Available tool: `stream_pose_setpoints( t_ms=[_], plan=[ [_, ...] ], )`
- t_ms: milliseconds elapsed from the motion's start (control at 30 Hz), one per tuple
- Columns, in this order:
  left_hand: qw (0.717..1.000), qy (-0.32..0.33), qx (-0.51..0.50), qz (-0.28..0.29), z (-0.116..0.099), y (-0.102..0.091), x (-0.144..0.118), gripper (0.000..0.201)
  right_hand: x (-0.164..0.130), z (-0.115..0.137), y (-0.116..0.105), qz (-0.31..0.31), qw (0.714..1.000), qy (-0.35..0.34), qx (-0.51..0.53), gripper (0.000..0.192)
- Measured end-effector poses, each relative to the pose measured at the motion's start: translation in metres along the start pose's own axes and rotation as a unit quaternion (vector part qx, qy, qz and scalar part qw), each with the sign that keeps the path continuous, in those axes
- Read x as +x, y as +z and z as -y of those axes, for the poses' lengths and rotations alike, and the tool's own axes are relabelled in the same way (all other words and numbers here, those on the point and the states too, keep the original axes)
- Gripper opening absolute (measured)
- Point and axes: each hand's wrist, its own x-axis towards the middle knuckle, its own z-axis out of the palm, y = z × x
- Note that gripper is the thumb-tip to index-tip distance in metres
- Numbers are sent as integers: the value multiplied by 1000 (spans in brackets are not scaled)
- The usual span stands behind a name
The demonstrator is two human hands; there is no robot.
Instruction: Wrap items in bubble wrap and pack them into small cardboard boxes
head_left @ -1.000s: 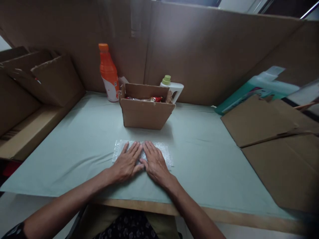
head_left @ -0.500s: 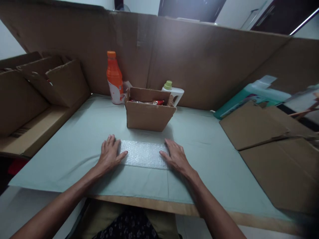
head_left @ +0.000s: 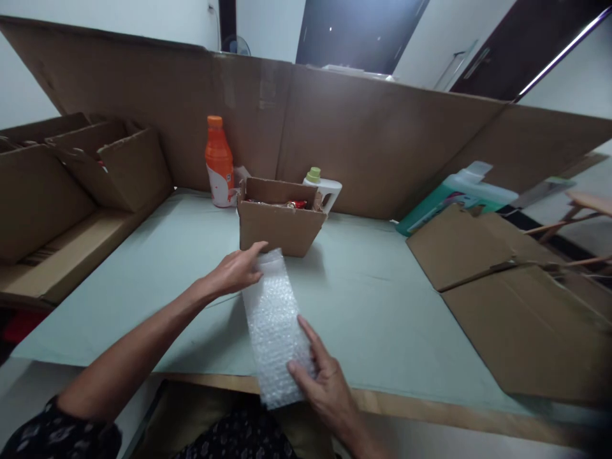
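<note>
A strip of clear bubble wrap (head_left: 272, 315) lies lengthwise from near the small cardboard box (head_left: 280, 223) toward the table's front edge. My left hand (head_left: 236, 271) grips its far end, just in front of the box. My right hand (head_left: 322, 382) holds its near end, which hangs over the wooden table edge. The open box holds a red packet.
An orange bottle (head_left: 218, 162) and a white jug with a green cap (head_left: 325, 188) stand behind the box. Flattened cardboard sheets (head_left: 526, 299) lie at the right, with a teal container (head_left: 454, 194) behind. Open cartons (head_left: 71, 178) sit at the left. A cardboard wall runs along the back.
The bubble wrap lay crosswise with my hands flat at its two ends. Now it is turned lengthwise, my left hand at its far end and my right at its near end.
</note>
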Motion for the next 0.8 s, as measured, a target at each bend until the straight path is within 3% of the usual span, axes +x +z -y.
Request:
stream_pose_setpoints(
  t_ms=[100,200,300,367,433,500,567,633,733,800],
  plan=[
    [999,7,26,18,-10,14,29,73,-3,-9,29,72,991,82,74,58],
    [1000,4,27,-5,-5,32,21,65,3,-16,35,73,979,140,132,47],
    [1000,23,-1,-6,13,34,-33,60,4,-16,27,59,969,142,191,46],
    [993,88,-71,37,23,30,-82,64,4,-15,21,67,958,147,237,47],
    [977,146,-133,74,22,29,-127,73,6,-13,18,64,940,158,295,48],
    [976,155,-145,59,13,39,-154,80,8,-11,18,60,919,171,350,48],
    [981,117,-157,1,0,56,-161,71,10,-11,18,60,903,178,386,48],
    [981,34,-185,-54,-9,73,-151,50,8,-12,17,56,901,177,393,51],
    [972,-97,-202,-70,-12,87,-124,44,-1,-17,14,-12,952,111,283,55],
    [973,-128,-184,-59,-9,90,-109,53,-6,-19,13,-73,991,-21,112,52]
  ],
)
